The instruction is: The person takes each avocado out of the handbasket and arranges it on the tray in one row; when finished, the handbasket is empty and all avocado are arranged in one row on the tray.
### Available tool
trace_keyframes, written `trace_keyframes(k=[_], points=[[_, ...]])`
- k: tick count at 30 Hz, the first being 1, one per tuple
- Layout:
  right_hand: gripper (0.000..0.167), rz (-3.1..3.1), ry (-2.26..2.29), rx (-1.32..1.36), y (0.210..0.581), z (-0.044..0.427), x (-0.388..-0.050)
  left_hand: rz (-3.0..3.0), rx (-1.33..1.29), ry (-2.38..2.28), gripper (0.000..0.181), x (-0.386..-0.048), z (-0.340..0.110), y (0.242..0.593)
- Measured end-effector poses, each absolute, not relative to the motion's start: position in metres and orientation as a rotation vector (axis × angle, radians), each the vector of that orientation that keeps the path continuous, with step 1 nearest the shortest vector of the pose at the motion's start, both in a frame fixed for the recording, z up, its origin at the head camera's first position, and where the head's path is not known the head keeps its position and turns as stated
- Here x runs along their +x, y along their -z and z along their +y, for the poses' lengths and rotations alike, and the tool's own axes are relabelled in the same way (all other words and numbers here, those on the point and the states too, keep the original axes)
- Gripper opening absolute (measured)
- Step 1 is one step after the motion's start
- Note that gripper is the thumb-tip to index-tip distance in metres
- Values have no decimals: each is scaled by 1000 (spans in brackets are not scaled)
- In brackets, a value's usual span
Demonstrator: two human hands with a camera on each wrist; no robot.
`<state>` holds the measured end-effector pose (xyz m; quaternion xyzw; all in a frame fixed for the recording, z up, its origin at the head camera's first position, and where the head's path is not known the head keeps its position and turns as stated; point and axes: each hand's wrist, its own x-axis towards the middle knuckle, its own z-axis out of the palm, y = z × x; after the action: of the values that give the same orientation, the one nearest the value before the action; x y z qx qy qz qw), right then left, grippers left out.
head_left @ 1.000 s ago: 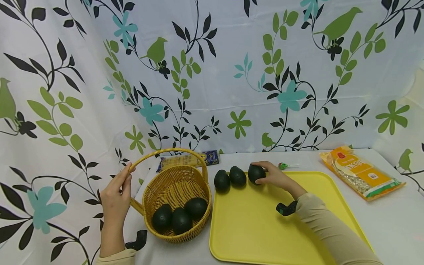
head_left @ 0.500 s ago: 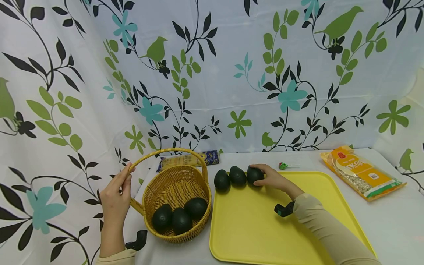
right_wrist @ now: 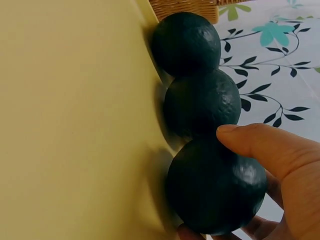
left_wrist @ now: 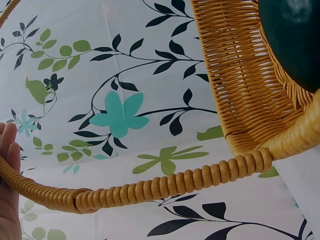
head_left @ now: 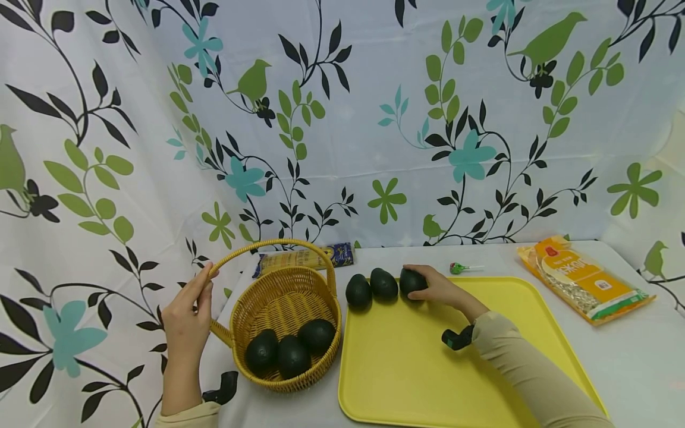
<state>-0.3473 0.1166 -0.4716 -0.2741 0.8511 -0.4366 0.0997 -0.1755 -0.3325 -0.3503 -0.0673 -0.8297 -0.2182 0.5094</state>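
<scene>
My left hand (head_left: 187,315) holds the arched handle (left_wrist: 150,190) of a yellow wicker basket (head_left: 286,285), the handle lying between thumb and fingers. In the left wrist view only fingertips and part of the palm show. Inside the basket are three dark green avocados (head_left: 293,356). On the right, my right hand (head_left: 441,288) grips another avocado (right_wrist: 215,185) at the back rim of a yellow tray (head_left: 428,368), thumb on one side and fingers round the other. Two more avocados (head_left: 384,285) stand beside it in a row, touching or nearly touching.
Behind the basket lies a blue and yellow packet (head_left: 299,258). A small lollipop (head_left: 464,267) is on the white tablecloth (head_left: 642,356) past the tray. An orange bag of grains (head_left: 585,279) lies at the right. A patterned curtain (head_left: 342,148) hangs behind.
My right hand and the avocado in it have shifted slightly left, closing the gap to the other two avocados. The left hand and basket have stayed put.
</scene>
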Motion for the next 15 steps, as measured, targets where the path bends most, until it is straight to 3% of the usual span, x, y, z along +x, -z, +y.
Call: trace_keyframes(k=[15], points=[[71,2639,1252,-825,459,122,-344,-1977,-164,527,48,-176,-332,350]])
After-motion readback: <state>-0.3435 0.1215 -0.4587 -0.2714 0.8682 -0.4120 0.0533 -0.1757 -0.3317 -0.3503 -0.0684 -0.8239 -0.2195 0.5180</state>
